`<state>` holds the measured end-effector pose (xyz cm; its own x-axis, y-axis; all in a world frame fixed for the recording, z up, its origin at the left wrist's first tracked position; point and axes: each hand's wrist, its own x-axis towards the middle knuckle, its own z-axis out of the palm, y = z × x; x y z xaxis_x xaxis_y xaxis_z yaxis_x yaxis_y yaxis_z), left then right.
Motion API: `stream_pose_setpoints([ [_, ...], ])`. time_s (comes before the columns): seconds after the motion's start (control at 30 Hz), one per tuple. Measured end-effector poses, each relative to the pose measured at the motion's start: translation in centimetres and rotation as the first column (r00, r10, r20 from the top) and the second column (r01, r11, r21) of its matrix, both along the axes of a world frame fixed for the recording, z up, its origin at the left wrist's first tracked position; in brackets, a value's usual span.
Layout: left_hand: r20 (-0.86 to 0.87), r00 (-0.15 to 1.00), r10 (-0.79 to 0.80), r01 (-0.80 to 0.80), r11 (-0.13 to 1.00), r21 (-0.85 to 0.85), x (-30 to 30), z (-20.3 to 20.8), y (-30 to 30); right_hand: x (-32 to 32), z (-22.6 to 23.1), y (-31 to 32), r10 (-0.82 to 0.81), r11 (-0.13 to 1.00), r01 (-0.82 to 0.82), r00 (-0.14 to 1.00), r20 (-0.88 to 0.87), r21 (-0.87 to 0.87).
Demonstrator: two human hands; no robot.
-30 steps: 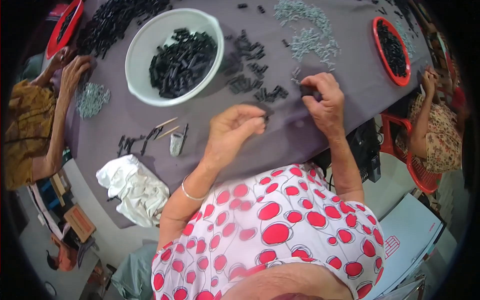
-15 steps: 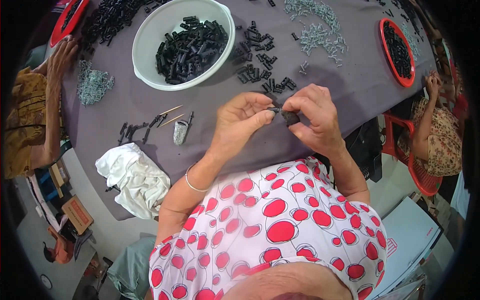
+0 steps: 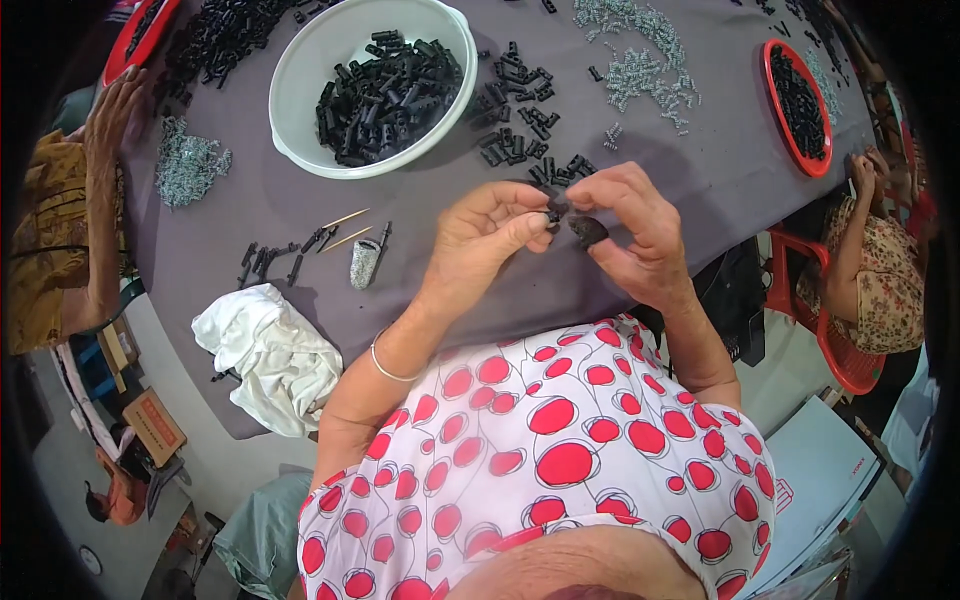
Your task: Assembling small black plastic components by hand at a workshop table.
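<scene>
My left hand (image 3: 492, 238) is closed in a pinch, thumb against fingers, on a small black plastic part (image 3: 556, 213). My right hand (image 3: 642, 238) is beside it, index finger and thumb spread apart, the index tip close to that part. A dark cover (image 3: 589, 232) sits on the tip of the right thumb. Just beyond both hands lie loose black plastic tubes (image 3: 512, 148). A white bowl (image 3: 283, 130) full of similar black pieces stands farther back to the left.
Small metal springs (image 3: 645, 75) lie at the back right, more springs (image 3: 188, 165) at the left. Thin black parts (image 3: 262, 262), wooden sticks (image 3: 345, 240), a grey speckled finger cover (image 3: 363, 265) and a white cloth (image 3: 265, 355) lie at left. Red trays (image 3: 797, 108) and co-workers' hands (image 3: 868, 170) flank the table.
My right thumb and index finger have spread apart, and the thumb has drawn away from the small part. My left hand still pinches it in nearly the same place.
</scene>
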<state>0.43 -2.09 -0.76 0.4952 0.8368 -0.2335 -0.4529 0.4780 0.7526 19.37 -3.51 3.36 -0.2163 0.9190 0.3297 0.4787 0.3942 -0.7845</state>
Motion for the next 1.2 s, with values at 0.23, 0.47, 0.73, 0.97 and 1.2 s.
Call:
stream_pose_setpoints([
  [0.23, 0.02, 0.998, -0.068, 0.068, 0.997, -0.022, -0.3, 0.5, -0.2, 0.0, 0.6, -0.2, 0.101, 0.995, -0.101, 0.995, 0.005, 0.008],
  [0.47, 0.041, 0.975, -0.221, 0.224, 0.966, -0.126, -0.7, 0.9, -0.3, 0.3, 0.4, -0.7, 0.192, 0.978, -0.197, 0.979, 0.065, 0.072],
  [0.73, -0.048, 0.902, -0.43, 0.427, 0.902, -0.059, -1.2, 1.3, 0.5, 1.0, 0.3, -0.6, 0.249, 0.967, -0.251, 0.967, -0.054, -0.048],
  [0.97, -0.047, 0.915, -0.4, 0.393, 0.912, -0.115, -1.0, 0.9, 0.5, 2.5, 0.0, 1.6, -0.189, 0.974, 0.202, 0.974, 0.124, -0.106],
  [1.2, -0.033, 0.921, -0.388, 0.381, 0.915, -0.133, -0.9, 1.0, 0.4, 1.8, -0.2, 3.0, -0.048, 0.975, 0.122, 0.932, 0.36, -0.186],
])
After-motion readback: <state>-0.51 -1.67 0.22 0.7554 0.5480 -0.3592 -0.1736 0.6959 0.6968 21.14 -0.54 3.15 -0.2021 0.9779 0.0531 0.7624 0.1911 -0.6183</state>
